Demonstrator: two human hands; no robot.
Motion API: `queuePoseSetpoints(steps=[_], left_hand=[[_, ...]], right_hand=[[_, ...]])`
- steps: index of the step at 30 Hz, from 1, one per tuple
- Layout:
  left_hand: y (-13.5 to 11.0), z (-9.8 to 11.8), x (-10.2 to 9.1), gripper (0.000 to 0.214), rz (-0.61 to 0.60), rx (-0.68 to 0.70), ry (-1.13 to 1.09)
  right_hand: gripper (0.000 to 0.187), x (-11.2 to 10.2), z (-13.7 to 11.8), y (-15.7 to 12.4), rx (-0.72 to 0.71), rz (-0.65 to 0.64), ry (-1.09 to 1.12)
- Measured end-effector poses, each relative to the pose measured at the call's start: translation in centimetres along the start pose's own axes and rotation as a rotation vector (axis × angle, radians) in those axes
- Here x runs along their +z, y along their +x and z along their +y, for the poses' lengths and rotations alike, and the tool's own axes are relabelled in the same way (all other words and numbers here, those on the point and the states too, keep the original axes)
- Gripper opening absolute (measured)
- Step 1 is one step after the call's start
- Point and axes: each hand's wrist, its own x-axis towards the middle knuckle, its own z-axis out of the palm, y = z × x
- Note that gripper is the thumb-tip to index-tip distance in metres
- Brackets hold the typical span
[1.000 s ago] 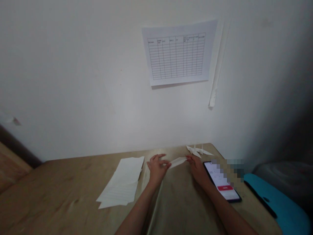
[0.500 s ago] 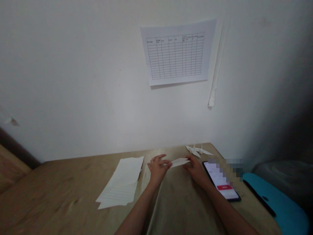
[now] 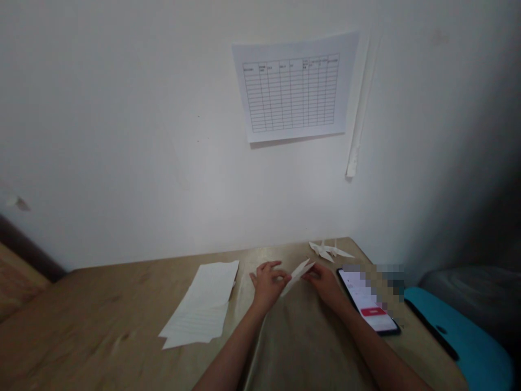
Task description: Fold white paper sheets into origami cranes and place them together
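White folded paper (image 3: 296, 276), pinched, sharp-tipped

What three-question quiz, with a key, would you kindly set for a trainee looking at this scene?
1. What do the left hand and the right hand hold between them?
2. True or false: the sheet with a printed grid is up on the wall.
3. Fill in the blank: the phone lies nearer to the person's ____ hand.

Key:
1. A piece of folded white paper.
2. True.
3. Right.
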Motion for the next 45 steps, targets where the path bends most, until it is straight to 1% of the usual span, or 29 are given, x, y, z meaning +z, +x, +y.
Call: queuePoseSetpoints(steps=[3, 4, 6, 8, 11, 18, 27, 34, 41, 45], left_hand=[[0.2, -0.3, 0.3, 0.022, 0.036, 0.078, -0.039], [0.3, -0.3, 0.3, 0.022, 0.041, 0.106, -0.049], [0.3, -0.3, 0.5, 0.013, 0.039, 0.135, -0.056], [0.3, -0.2, 0.6, 0.006, 0.031, 0.137, -0.049], [0.1, 0.0, 0.5, 0.001, 0.019, 0.136, -0.041], [0.0, 0.3, 0.4, 0.005, 0.057, 0.129, -0.070], [-0.3, 0.7, 0.5, 0.008, 0.085, 0.126, -0.074], [-0.8, 1.4, 0.7, 0.012, 0.098, 0.165, -0.040], [-1.0, 1.1, 1.0, 0.011, 0.133, 0.216, -0.011], [-0.7, 0.8, 1.0, 0.006, 0.137, 0.184, 0.008]], right_hand=[[0.025, 0.0, 0.2, 0.1, -0.001, -0.032, 0.032], [0.025, -0.1, 0.2, 0.2, -0.001, -0.036, 0.035], [0.027, -0.1, 0.2, 0.2, 0.002, -0.038, 0.024], [0.028, 0.0, 0.2, 0.1, 0.001, -0.038, 0.018], [0.030, 0.2, 0.3, -0.1, -0.005, -0.042, 0.011], [0.028, 0.5, 0.8, -0.2, -0.019, 0.022, -0.024], [0.025, 1.1, 1.0, -0.3, -0.036, 0.002, -0.019], [0.020, 1.6, 0.9, -0.3, -0.030, 0.067, -0.067], [0.027, 1.8, 0.7, -0.4, -0.011, 0.083, -0.018], [0.029, 1.6, 0.6, -0.3, 0.000, 0.071, 0.032]])
